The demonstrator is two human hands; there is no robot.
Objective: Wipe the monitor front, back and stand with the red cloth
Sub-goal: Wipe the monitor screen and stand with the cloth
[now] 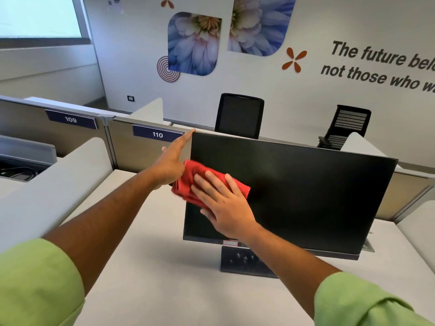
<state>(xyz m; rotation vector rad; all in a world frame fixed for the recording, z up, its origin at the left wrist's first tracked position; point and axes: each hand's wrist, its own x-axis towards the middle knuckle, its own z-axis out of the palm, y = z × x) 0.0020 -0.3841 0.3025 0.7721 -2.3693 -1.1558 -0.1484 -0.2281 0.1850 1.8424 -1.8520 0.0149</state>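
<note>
Red cloth (188,182) under R hand (226,208), prob. flat

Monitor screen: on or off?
Looks off: the monitor screen is uniformly black, no image, where the red cloth wipes.

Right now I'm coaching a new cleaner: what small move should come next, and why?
Probably slide the right hand and red cloth rightward across the screen. The cloth sits at the monitor's left edge, most of the front lies to its right, and the left hand braces that edge.
</note>
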